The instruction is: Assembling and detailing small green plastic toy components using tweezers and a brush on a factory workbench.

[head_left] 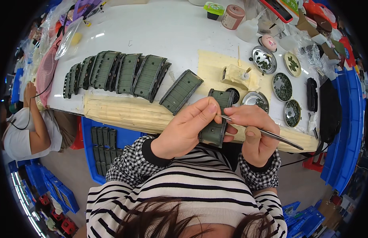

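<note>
In front of my chest is a dark green curved panel (212,134) with ribbed grey edges. My left hand (183,129) is closed on its left side, thumb and forefinger pinched near the middle of the panel. My right hand (258,131) grips metal tweezers (282,139), whose tip reaches over the panel to my left fingertips. Some right fingers reach behind the panel's right edge. Any small piece at the tip is too small to make out. Just left of my hands lies a similar panel (181,92), with a row of overlapping panels (130,73) beyond it.
Round dishes of small green parts (282,86) stand at the right, beside a tape-covered block (236,77) and a black case (312,94). A padded edge (128,115) runs along the table front. Below it, a blue tray (87,139) holds green parts. Another person (33,133) sits at the left.
</note>
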Demonstrator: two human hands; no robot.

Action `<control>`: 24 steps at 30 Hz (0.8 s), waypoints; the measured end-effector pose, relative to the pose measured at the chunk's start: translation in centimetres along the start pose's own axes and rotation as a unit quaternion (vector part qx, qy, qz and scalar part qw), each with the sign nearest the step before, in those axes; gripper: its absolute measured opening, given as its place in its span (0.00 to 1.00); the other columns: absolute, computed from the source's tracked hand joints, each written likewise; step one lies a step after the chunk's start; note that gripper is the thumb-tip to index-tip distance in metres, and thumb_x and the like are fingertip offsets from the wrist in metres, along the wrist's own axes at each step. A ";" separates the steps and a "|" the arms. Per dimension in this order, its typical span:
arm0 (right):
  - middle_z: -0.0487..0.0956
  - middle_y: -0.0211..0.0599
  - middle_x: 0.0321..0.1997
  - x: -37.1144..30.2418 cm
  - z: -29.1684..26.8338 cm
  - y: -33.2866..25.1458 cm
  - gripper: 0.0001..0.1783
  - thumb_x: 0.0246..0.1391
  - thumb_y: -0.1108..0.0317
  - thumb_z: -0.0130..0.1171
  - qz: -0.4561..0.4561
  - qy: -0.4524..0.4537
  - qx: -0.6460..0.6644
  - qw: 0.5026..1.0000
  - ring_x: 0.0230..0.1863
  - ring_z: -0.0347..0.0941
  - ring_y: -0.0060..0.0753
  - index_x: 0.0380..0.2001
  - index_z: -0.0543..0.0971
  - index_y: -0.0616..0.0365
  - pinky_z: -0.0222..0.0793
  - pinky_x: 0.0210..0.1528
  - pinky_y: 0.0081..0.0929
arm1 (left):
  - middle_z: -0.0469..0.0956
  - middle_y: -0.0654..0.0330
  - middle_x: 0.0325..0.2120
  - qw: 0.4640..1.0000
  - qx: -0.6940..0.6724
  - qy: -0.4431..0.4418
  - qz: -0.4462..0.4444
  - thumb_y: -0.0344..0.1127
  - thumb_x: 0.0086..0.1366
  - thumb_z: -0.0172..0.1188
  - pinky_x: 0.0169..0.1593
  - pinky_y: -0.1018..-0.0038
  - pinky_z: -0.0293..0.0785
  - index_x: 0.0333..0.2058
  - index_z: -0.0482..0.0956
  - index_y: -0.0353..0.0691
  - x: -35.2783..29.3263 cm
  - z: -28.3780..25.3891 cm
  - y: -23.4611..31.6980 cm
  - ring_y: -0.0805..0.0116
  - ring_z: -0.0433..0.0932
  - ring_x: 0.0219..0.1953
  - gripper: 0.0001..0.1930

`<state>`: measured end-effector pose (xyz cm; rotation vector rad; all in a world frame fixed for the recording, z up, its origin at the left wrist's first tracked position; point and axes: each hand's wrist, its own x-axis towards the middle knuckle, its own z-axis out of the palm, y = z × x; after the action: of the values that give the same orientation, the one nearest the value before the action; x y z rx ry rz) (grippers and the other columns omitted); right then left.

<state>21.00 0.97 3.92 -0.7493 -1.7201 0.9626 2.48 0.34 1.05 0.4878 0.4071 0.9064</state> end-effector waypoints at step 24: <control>0.78 0.39 0.32 -1.1 -1.0 2.3 0.10 0.65 0.70 0.49 0.046 0.148 -0.124 0.980 0.36 0.71 0.30 0.37 0.78 0.65 0.68 0.39 0.28 | 0.64 0.45 0.58 0.978 0.137 0.099 0.121 0.26 0.69 0.48 0.52 0.61 0.78 0.70 0.36 0.52 -0.7 1.0 1.5 0.58 0.78 0.48 0.37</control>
<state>22.34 1.46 1.67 -1.0870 -1.5668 0.6618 1.64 0.37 2.77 0.7141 0.6711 1.1460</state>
